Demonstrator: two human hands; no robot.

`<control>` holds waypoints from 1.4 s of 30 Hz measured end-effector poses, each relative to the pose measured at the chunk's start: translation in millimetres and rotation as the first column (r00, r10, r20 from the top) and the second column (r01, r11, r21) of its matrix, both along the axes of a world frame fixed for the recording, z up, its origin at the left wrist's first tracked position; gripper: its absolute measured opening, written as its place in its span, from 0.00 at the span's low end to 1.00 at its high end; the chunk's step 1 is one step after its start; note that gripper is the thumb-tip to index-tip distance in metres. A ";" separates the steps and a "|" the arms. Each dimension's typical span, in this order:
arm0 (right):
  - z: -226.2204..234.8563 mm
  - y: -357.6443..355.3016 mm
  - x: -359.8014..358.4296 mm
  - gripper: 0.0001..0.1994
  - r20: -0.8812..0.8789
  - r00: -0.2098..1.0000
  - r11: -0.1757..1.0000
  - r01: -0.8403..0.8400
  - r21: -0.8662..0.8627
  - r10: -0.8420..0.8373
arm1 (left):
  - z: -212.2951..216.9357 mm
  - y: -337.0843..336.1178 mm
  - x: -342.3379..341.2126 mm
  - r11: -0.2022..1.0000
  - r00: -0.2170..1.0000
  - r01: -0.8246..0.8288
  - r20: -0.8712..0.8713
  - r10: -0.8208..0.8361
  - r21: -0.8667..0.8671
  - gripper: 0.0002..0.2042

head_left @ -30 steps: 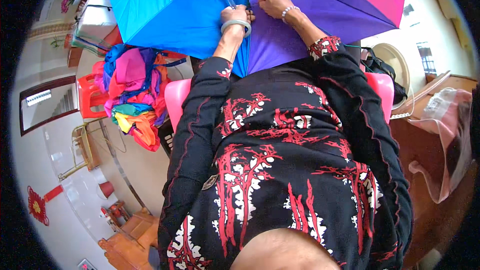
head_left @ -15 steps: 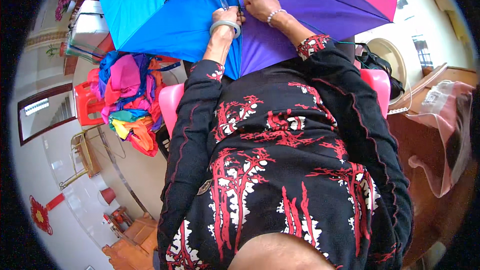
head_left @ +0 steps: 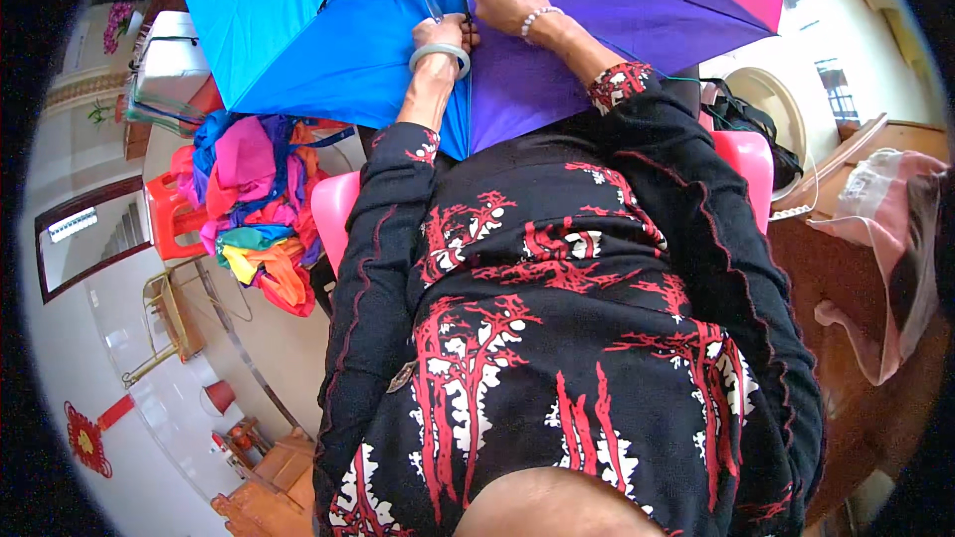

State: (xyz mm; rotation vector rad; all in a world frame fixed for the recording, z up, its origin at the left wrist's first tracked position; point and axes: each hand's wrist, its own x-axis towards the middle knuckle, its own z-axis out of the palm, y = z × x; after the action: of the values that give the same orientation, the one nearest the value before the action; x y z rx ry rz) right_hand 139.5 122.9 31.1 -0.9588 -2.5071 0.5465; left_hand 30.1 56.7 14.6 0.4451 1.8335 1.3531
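Observation:
An open umbrella canopy point(head_left: 328, 30) with blue, purple, pink and green panels lies across my lap at the top of the view. My left hand point(head_left: 443, 32), a grey bangle on its wrist, is closed at the seam between the blue and purple panels. It holds a small metal tool point(head_left: 434, 8) that looks like snips. Just to the right, my right hand point(head_left: 502, 0), wearing a bead bracelet, pinches the purple fabric at the same seam. The hands almost touch. My black, red and white patterned sleeves run down to the lower edge.
A heap of bright umbrella fabric point(head_left: 249, 199) rests on a red stool point(head_left: 174, 229) at left, with a white box point(head_left: 169, 55) behind it. I sit on a pink chair point(head_left: 333, 209). At right, a wooden table point(head_left: 846, 338) carries a pinkish plastic bag point(head_left: 885, 239); a black bag point(head_left: 746, 119) lies beyond.
The umbrella and both hands have drifted slightly left and up in the view. Both hands stay closed at the same seam.

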 end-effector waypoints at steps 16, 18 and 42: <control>-6.7 8.0 1.5 0.07 0.061 0.996 0.992 -0.073 0.108 0.066 | -11.8 4.2 -2.9 1.000 1.000 -0.005 -0.018 0.005 -0.020 0.06; -5.5 9.2 4.1 0.06 0.157 0.987 0.991 -0.060 0.117 0.041 | -12.1 4.5 -1.4 1.000 1.000 -0.001 -0.023 0.000 -0.031 0.07; 114.8 5.3 15.6 0.06 -0.420 0.870 0.597 -0.199 -0.777 -0.257 | -30.5 12.5 -17.0 0.992 0.998 0.061 0.016 -0.059 -0.108 0.10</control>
State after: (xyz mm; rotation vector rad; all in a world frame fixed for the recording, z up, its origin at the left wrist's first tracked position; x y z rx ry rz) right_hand 155.1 128.2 145.9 -0.9509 -1.6996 1.7808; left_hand 13.0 69.2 -15.9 0.4304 1.8585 1.2069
